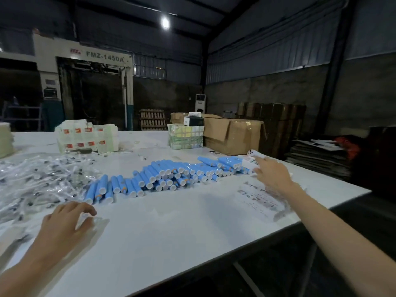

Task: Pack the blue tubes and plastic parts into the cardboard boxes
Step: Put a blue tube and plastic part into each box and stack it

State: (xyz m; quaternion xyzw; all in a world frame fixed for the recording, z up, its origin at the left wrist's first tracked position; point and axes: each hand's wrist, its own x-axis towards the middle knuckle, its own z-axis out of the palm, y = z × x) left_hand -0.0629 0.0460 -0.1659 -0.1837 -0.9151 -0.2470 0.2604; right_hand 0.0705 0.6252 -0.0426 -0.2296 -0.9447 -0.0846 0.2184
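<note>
blue tubes [162, 176] heaped, right fingers [260, 161] just beside

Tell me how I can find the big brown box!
Start at the long white table and go to its far right corner, past the blue tubes. There stands the cardboard box, beside a plastic-wrapped bundle. Unlike that pale bundle, it is plain brown and bigger, with a flap hanging down.

The left hand [66, 221] hovers palm down, fingers curled and blurred; any grip is unclear. The right arm [334, 228] stretches forward, the right hand [271, 174] palm down with fingers extended.
</note>
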